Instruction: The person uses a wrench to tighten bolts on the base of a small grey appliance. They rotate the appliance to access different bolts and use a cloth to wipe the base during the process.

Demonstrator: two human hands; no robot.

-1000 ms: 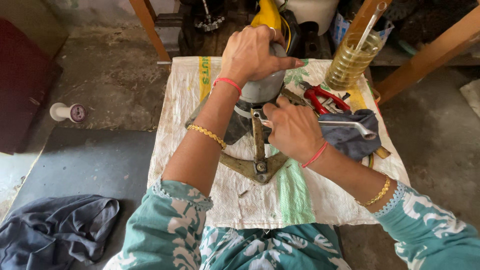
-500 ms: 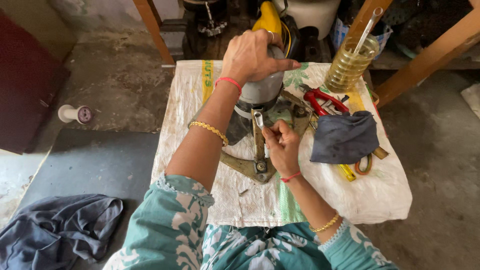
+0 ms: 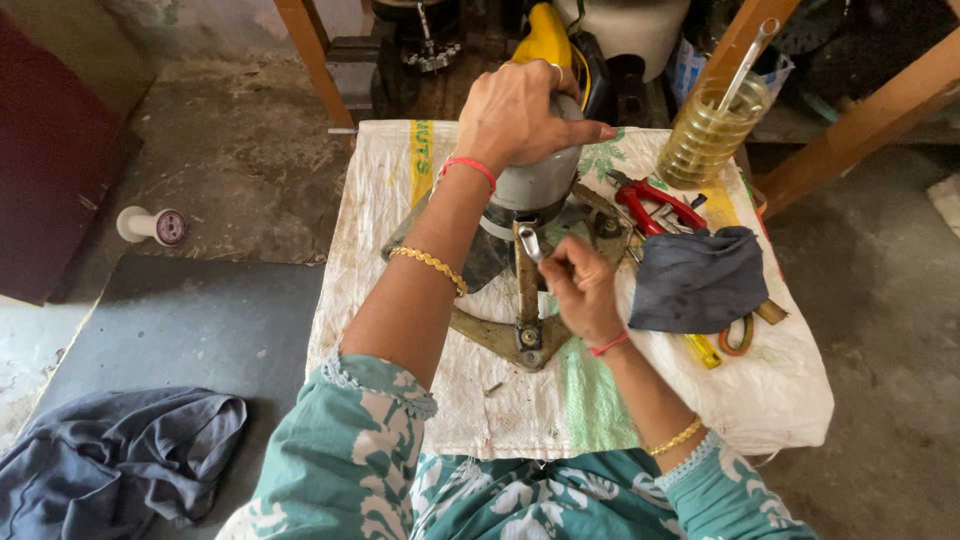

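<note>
Hands work over a small table draped in a white woven sack. The left hand lies palm-down on top of a grey motor housing, fingers spread and clasped over its dome, at about twelve o'clock from the table's middle. Below the housing, a brass-coloured metal bracket spreads out towards six o'clock, with a bolt at its joint. The right hand sits just at three o'clock of the bracket's upright strip, fingers pinched shut on a small silvery tool whose tip meets the strip. At three o'clock lies a dark cloth, with red-handled pliers above it and a jar of yellowish oil at two o'clock. A thread spool stands on the floor at nine o'clock.
</note>
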